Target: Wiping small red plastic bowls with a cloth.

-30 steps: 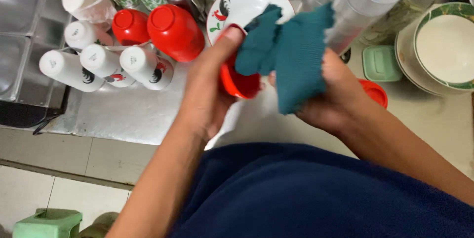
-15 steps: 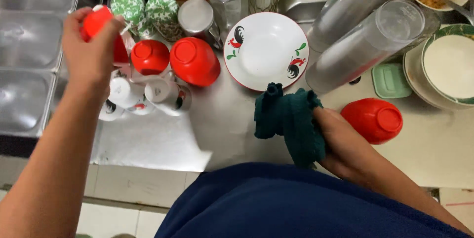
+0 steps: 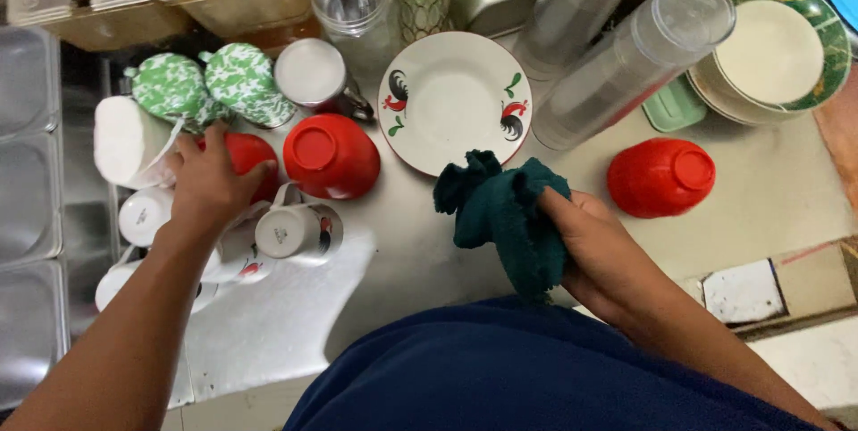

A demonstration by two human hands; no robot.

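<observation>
Head view, looking down on a metal counter (image 3: 411,243). Left hand (image 3: 210,183) lies fingers spread, not closed, over a small red bowl (image 3: 250,156) set upside down among white cups; it touches the bowl's rim side, but whether it grips cannot be told. Beside that bowl, a second red bowl (image 3: 329,156), inverted, glossy plastic, round with a flat foot ring. A third red bowl (image 3: 661,176) sits inverted well to the right, near the right hand. Right hand (image 3: 597,248) is clamped on a dark green cloth (image 3: 502,212), bunched, soft knit-like folds, held just over the counter's front edge. Behind the cloth: a white plate (image 3: 454,102), smooth glaze, with small red-and-black rooster figures and green sprigs near the rim. White cups (image 3: 290,233) lie on their sides near the left wrist, one with a small dark mark on its base. Two green-and-white mottled lids or cups (image 3: 213,87) at rear left. Clear plastic tumblers (image 3: 639,60) stacked, lying slanted at rear right. A green-rimmed plate stack (image 3: 778,51) at far right. Small pale green square lid (image 3: 677,105) under the tumblers.
</observation>
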